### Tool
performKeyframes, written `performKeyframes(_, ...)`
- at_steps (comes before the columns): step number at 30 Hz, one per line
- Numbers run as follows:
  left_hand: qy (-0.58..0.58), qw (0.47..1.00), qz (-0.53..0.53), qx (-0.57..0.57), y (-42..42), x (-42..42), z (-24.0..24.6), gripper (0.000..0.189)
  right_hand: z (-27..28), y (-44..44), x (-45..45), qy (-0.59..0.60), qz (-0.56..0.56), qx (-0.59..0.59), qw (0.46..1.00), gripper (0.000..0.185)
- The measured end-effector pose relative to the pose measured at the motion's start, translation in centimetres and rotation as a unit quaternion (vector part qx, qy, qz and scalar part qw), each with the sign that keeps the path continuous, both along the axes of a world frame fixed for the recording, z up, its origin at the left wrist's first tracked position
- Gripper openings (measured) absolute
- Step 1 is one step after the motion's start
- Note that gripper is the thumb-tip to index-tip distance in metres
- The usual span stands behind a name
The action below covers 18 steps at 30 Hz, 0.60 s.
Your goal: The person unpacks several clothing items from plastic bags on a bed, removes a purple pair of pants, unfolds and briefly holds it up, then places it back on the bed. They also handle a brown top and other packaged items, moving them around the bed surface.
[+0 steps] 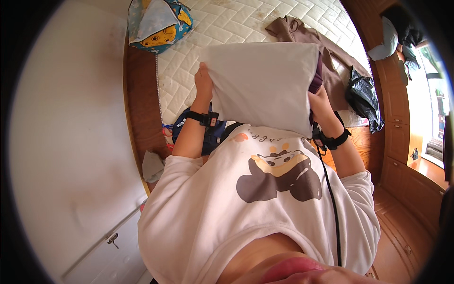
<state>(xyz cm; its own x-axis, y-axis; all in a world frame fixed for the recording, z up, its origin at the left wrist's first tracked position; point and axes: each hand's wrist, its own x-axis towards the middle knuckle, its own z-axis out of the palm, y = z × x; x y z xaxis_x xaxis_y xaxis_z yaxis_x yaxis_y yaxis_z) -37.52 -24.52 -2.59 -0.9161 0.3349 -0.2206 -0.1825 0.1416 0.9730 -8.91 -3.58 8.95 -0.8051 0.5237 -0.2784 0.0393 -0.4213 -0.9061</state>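
Note:
Held up in front of my chest is a flat, pale white bag (pixel 262 85) that looks soft and slightly creased. My left hand (pixel 204 81) grips its left edge, with the thumb showing at the upper corner. At the right edge my right hand (pixel 319 103) grasps folded dark purple cloth (pixel 317 78) that shows beside the white bag. Whether this cloth lies inside the bag or behind it, I cannot tell. Some of the right fingers are hidden behind the cloth and bag. Both wrists wear black straps with small devices.
Beyond my hands lies a quilted mattress (pixel 227 25). On it are a blue and yellow patterned bag (pixel 166 33), a brown garment (pixel 330 53) and a black plastic bag (pixel 363 96). Dark blue cloth (pixel 212 135) lies near my left forearm. Wooden cabinets (pixel 395 106) stand right; a black cable (pixel 331 206) hangs along my shirt.

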Motion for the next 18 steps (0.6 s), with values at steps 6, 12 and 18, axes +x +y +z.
performKeyframes(6, 0.174, 0.973, -0.005, -0.15, -2.4, -3.4, -4.1, 0.058, 3.7, 0.7, 1.5, 0.083, -0.033, -0.109, 0.99, 0.042)
performKeyframes(12, 0.116, 0.983, 0.007, -0.139, -5.9, -6.0, -3.1, 0.057, 4.8, 2.3, 3.3, 0.062, -0.06, -0.125, 0.988, 0.044)
performKeyframes(18, 0.139, 0.975, -0.021, -0.17, -7.0, -7.9, -1.0, 0.058, 4.0, 3.7, 5.6, 0.057, -0.103, -0.168, 0.979, 0.042)
